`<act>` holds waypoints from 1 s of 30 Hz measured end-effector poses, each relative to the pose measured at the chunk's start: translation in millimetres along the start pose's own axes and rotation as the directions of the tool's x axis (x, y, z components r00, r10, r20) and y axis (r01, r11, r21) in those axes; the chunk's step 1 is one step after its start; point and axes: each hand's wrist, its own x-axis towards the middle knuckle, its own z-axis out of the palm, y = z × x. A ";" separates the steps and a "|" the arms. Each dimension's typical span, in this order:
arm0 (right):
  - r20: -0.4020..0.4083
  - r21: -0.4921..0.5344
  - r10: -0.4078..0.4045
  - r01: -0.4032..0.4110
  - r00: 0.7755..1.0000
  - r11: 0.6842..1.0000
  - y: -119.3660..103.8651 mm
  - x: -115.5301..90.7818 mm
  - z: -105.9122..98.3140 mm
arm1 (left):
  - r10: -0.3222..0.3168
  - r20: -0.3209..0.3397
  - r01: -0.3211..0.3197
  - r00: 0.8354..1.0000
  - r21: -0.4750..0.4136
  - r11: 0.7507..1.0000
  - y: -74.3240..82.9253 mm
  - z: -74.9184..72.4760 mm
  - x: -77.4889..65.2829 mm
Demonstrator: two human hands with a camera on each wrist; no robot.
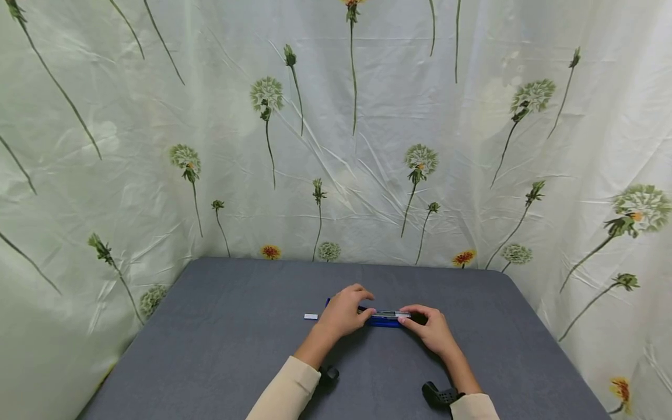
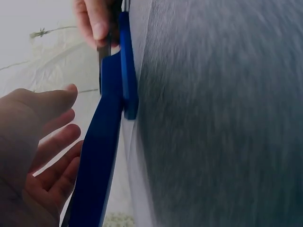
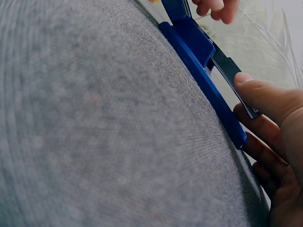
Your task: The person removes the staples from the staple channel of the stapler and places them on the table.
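While the right hand pinches the blue stapler's metal magazine, the left hand hovers, fingers loose; between them it runs left-to-right across the bench, magazine pointing right, cover swung left, white block farther left.

Saw a dark grey counter with rounded far corners and a matte, cloth-like top. Noticed a pale, shiny curtain just behind the far edge and along both sides, creased in many places. Made out printed green dandelion heads, closed buds on long thin stems, and a few orange flowers, two near the far edge.
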 end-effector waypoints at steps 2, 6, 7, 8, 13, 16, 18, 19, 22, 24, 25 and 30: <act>0.003 0.002 -0.001 0.001 1.000 1.000 -0.1 -0.2 0.4 | 0.007 0.003 -0.007 1.000 -0.018 1.000 2.3 3.7 1.3; 0.005 0.008 0.001 -0.002 1.000 1.000 -0.6 -0.1 1.6 | 0.018 -0.001 -0.018 1.000 -0.066 0.998 5.9 12.2 2.7; 0.005 0.010 0.005 -0.005 1.000 1.000 -1.2 -0.3 1.9 | 0.019 -0.003 -0.019 1.000 -0.077 0.997 6.8 14.6 3.1; 0.007 0.013 0.006 -0.006 1.000 1.000 -1.5 -0.2 2.2 | 0.018 -0.004 -0.019 1.000 -0.087 0.996 8.1 16.4 3.4; 0.020 0.013 -0.003 0.003 1.000 1.000 -2.5 -0.5 3.2 | -0.002 0.001 0.003 1.000 -0.127 0.992 16.1 25.9 4.9; 0.018 0.012 -0.010 0.010 1.000 1.000 -3.2 -0.9 2.7 | -0.012 0.005 0.012 1.000 -0.131 0.991 21.6 31.1 6.9; 0.016 0.018 -0.012 0.012 1.000 1.000 -4.2 -0.9 2.2 | -0.019 0.013 0.020 1.000 -0.117 0.993 25.5 33.1 8.1; 0.019 0.020 -0.007 0.006 1.000 1.000 -4.5 -0.7 1.9 | -0.023 0.012 0.024 1.000 -0.109 0.994 27.3 33.7 8.6; 0.026 0.027 0.001 -0.001 1.000 1.000 -5.2 -0.2 1.7 | -0.046 0.015 0.047 0.999 -0.074 0.996 32.0 35.0 9.9; 0.028 0.027 0.000 -0.001 1.000 1.000 -5.3 -0.4 1.1 | -0.058 0.016 0.059 0.998 -0.048 0.997 34.5 36.3 10.8; 0.027 0.022 -0.006 0.005 1.000 1.000 -4.8 -0.5 0.8 | -0.063 0.017 0.064 0.998 -0.037 0.997 35.7 37.1 11.3; 0.005 0.009 -0.021 0.021 1.000 1.000 -2.4 -0.9 -1.5 | -0.062 0.020 0.063 0.998 -0.028 0.998 41.2 43.2 13.1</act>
